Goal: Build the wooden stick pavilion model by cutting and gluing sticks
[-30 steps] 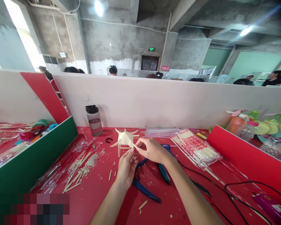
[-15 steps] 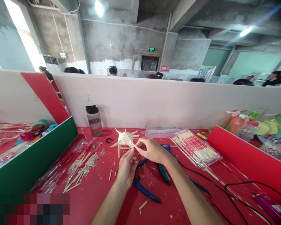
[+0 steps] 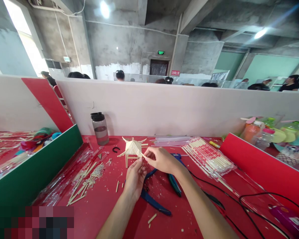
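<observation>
A small pavilion model of pale wooden sticks [image 3: 133, 147], with a pointed roof and upturned corners, stands on the red table [image 3: 97, 219]. My left hand [image 3: 136, 176] is closed in a pinch at the roof's near right corner. The fingertips of my right hand [image 3: 158, 160] are pinched on the stick end at that same corner. Under and beside my hands lie blue-handled pliers [image 3: 155, 203] and a teal-handled tool [image 3: 174, 184]. Part of a blue glue gun [image 3: 176, 156] shows behind my right wrist.
A water bottle [image 3: 100, 129] stands at the back left. Cut sticks [image 3: 82, 189] and plastic wrappers [image 3: 61, 172] lie left. Packed sticks [image 3: 209, 156] and a black cable [image 3: 215, 188] lie right. Green [image 3: 37, 166] and red [image 3: 266, 169] dividers flank the table.
</observation>
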